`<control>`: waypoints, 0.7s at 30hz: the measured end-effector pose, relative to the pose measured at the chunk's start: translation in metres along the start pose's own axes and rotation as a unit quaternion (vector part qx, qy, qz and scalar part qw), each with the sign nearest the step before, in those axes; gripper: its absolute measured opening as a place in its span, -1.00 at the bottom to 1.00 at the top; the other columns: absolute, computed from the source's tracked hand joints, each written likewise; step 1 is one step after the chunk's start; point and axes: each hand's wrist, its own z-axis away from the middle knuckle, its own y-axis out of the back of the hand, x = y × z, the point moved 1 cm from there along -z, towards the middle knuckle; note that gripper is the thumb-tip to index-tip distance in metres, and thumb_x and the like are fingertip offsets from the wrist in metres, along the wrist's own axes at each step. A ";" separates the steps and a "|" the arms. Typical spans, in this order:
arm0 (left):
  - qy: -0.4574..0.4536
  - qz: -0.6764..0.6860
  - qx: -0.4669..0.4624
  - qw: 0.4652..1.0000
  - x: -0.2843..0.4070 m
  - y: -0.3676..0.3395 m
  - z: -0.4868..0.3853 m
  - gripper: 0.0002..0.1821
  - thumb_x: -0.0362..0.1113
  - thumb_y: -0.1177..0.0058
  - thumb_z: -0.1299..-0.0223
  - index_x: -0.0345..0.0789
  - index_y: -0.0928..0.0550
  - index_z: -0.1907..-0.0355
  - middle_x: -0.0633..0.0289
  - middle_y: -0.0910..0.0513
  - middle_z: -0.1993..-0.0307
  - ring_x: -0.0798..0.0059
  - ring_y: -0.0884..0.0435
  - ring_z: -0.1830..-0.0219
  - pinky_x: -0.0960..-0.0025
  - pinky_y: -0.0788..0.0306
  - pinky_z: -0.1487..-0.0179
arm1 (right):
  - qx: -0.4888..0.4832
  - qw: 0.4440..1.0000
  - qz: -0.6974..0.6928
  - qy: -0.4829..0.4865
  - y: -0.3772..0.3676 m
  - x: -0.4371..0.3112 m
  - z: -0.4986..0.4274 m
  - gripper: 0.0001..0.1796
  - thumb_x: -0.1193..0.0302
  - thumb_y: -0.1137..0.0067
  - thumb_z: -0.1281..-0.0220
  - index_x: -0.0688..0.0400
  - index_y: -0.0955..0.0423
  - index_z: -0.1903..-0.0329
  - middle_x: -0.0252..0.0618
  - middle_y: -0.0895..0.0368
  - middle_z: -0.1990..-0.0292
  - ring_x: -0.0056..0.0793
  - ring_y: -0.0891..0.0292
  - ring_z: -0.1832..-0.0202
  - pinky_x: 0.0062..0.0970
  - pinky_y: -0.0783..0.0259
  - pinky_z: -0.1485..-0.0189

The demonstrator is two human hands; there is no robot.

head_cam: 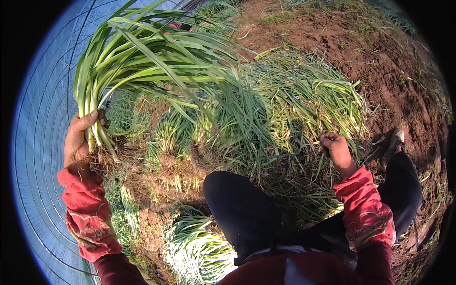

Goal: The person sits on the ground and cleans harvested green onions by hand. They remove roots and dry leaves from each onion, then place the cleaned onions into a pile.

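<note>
My left hand (80, 133) grips a bunch of long-leaved green allium plants (94, 103) by its pale stems, raised at the left. Stringy brown roots (103, 156) hang below the fist, and the flat leaves arch over to the right. At the right, my right hand (335, 148) has its fingers curled closed, low over a heap of cut or pulled greens (302, 96). A tiny yellowish scrap shows by its fingertips; whether it is pinched or lies behind them I cannot tell.
Bundled plants with roots (169, 139) stand left of the heap. Another pale-stemmed bundle (199, 245) lies by my left knee (238, 203). Brown soil (402, 89) stretches along the right, near my shoe (390, 146). Ribbed blue plastic sheeting (42, 142) walls the left side.
</note>
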 end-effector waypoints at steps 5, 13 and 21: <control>0.031 0.076 0.000 0.997 -0.013 -0.061 -0.009 -0.72 -0.29 -0.14 -0.08 -0.38 -0.46 0.22 0.25 -0.52 0.51 0.43 -0.56 0.48 0.40 -0.54 0.30 | 0.025 0.999 -0.007 0.039 0.023 0.012 -0.007 -0.91 0.52 -0.11 -0.11 0.31 -0.51 0.37 -0.45 -0.42 0.65 -0.72 -0.22 0.70 -0.65 -0.13 0.65; 0.300 0.117 -0.084 0.943 -0.155 -0.095 0.089 -0.59 -0.44 -0.22 0.08 -0.44 -0.44 0.13 0.19 -0.54 0.47 0.39 -0.55 0.45 0.31 -0.51 0.28 | 0.101 0.994 -0.045 0.007 0.043 0.005 -0.013 -0.92 0.47 -0.07 -0.16 0.22 -0.50 0.38 -0.47 -0.37 0.67 -0.69 -0.18 0.73 -0.64 -0.06 0.69; 0.426 -0.058 -0.155 0.890 -0.226 -0.031 0.134 -0.37 -0.62 -0.28 0.29 -0.39 -0.47 -0.01 0.25 -0.62 0.27 0.47 -0.59 0.29 0.44 -0.47 0.13 | 0.089 0.994 0.032 -0.046 0.054 0.001 -0.008 -0.85 0.42 -0.05 -0.18 0.21 -0.47 0.24 -0.44 -0.46 0.58 -0.73 -0.27 0.67 -0.71 -0.19 0.65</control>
